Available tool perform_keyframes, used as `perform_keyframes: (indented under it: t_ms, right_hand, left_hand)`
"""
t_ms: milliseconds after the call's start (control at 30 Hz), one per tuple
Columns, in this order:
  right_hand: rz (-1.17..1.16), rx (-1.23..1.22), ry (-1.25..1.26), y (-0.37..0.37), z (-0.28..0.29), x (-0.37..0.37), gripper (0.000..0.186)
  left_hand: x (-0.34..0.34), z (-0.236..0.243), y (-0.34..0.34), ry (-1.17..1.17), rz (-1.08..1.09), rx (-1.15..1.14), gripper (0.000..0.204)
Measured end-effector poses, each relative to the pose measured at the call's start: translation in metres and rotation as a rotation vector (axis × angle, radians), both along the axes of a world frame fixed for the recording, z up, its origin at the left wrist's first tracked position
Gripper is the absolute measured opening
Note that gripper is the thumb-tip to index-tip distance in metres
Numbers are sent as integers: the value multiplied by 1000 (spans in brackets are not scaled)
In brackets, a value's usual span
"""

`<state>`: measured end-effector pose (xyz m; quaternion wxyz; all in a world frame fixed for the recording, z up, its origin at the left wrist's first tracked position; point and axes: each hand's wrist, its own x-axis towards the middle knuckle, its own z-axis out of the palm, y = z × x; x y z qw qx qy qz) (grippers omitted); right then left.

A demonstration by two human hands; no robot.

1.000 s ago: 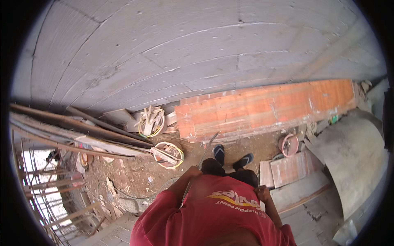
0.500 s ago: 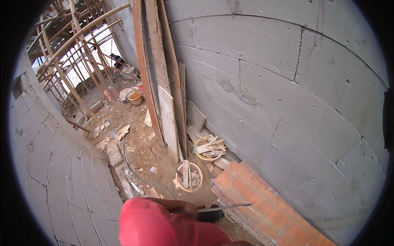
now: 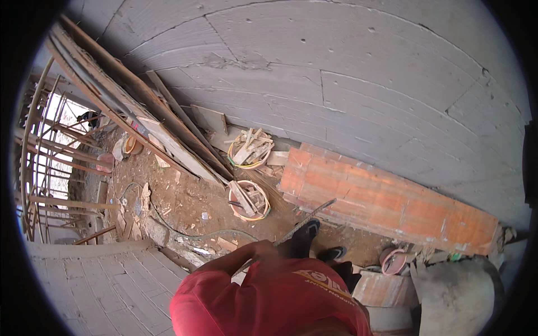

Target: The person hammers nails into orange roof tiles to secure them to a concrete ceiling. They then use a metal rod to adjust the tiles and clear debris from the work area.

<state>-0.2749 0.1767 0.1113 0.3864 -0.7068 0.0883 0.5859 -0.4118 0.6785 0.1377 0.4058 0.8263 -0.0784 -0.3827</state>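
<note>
Head camera: a red shirt [image 3: 269,305] is being worn by the person, its front being seen from above. Before its left side the left hand [image 3: 265,250] is being held, slightly blurred, its fingers being clamped on a long, thin strip [image 3: 302,224]. The right hand is being hidden from sight, so whether its fingers are apart or together cannot be told. The strip is being pointed away from the body, up and to the right, past a dark shoe [image 3: 311,227]. Behind its tip a reddish-orange panel [image 3: 386,196] is being seen; whether the two are touching cannot be told. To the right, a pink bucket [image 3: 393,261] is being flanked by a curved grey sheet [image 3: 457,297]. Ahead on the dirt floor [image 3: 182,207], wood scraps are being held in a near bucket [image 3: 249,200], and more in another bucket [image 3: 250,148] just beyond. Left of these, long planks [image 3: 140,101] are being stacked side by side near a grey block wall [image 3: 336,73]. Farthest off, at the left, bright daylight is being crossed by scaffold poles [image 3: 61,157].
</note>
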Motion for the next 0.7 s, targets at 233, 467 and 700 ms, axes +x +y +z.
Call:
perform_keyframes:
  t_ms: [233,467,700]
  right_hand:
    - [-27,-96,121,-7,15,-35,24]
    - [146,-62,152,34,-61,34,25]
    - [233,-38,271,20,-123,53,26]
  left_hand:
    - [15,-15,2,71,-62,-202,20]
    - [20,13,-9,395,126,-115,21]
    - [-4,30,-14,614,368,-52,22]
